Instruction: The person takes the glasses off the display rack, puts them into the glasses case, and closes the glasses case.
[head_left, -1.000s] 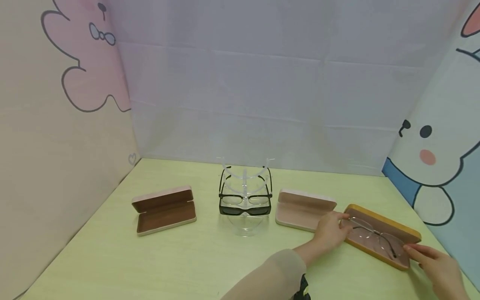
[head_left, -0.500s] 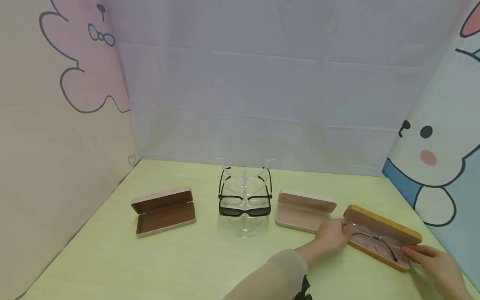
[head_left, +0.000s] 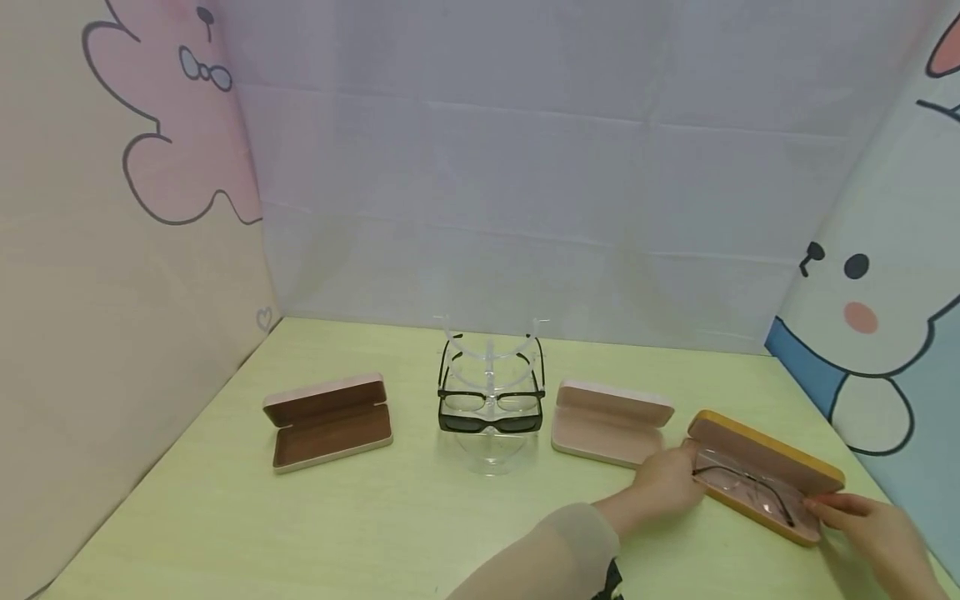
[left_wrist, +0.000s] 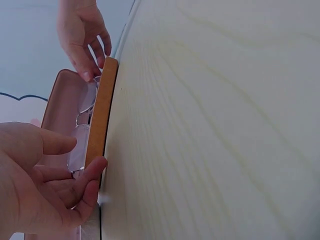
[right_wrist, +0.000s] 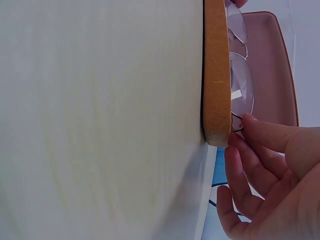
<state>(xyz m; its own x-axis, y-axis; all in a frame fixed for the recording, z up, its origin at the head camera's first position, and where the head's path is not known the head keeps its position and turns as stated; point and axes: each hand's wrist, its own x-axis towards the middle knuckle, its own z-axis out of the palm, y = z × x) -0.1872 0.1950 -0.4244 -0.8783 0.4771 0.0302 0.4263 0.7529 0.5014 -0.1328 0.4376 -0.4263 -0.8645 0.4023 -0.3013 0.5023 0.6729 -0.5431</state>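
At the near right end of the open orange-edged glasses case (right_wrist: 217,75), one end of the wire-rimmed eyeglasses (right_wrist: 241,82) is pinched by the right hand (head_left: 870,533). The frame is set inside the lower half, its long axis aligned with the case and slanted away leftward; whether the bottom is touched cannot be told. At the farther left end, the case edge is met by the left hand's (head_left: 667,483) fingers, its thumb held apart. Beyond, another open case (head_left: 611,400) is seen.
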